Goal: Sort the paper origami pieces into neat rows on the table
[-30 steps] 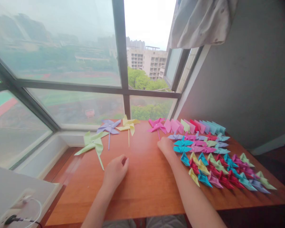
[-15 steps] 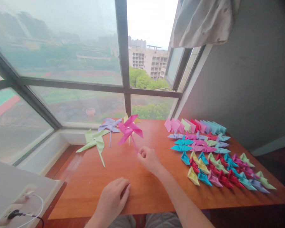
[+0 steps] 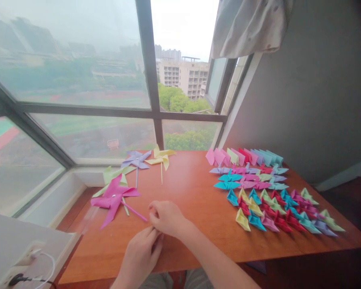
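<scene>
- Standing beyond both hands, the grey-framed glass window (image 3: 155, 115) is the largest thing I have in view.
- Beneath my hands I see the reddish-brown wooden table (image 3: 188, 192).
- My bare right hand (image 3: 167, 218) is over the table with its fingers narrowly curled; from my end I cannot tell whether it grips anything.
- My bare left hand (image 3: 141, 255) is just nearer me, loosely curled, its fingertips against the right hand; its inside is hidden from me.
- I find the magenta paper pinwheel (image 3: 115, 195) to the left of the right hand, its thin stick ending just beside those fingers. It overlaps the pale green paper pinwheel (image 3: 124, 170).
- Farther beyond that hand I have the violet paper pinwheel (image 3: 136, 159) and the yellow paper pinwheel (image 3: 161, 157), side by side.
- Well to its right I see upright folded paper pieces (image 3: 242, 157) farthest off, then bird-shaped folded papers (image 3: 228, 177), then multicoloured paper boats (image 3: 242, 220) nearest me.
</scene>
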